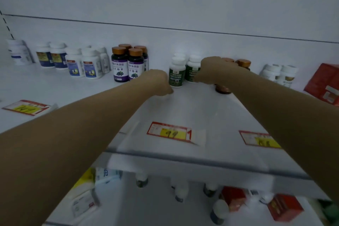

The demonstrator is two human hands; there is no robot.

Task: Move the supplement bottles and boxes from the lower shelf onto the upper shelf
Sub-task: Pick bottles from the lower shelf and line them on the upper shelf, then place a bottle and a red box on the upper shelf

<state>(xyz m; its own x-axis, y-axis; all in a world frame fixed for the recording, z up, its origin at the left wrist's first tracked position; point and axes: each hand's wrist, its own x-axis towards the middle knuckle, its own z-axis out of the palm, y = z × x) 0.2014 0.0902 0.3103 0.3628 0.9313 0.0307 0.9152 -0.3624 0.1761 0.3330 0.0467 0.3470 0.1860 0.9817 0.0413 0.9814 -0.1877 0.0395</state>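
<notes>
Hands at upper shelf [183,108] bottles
Left hand [158,81] fisted just beside green-label bottle [177,73]; right hand [216,69] curled against neighbouring bottle [191,69]; either grip, cannot tell.

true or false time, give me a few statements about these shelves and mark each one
1. The purple-label bottles on the upper shelf have copper caps. True.
2. The price tag between the arms reads 99. True.
3. The lower shelf is empty. False: white-capped bottles and red boxes are on it.
4. Both hands reach into the lower shelf. False: the left hand and right hand are over the upper shelf.
</notes>
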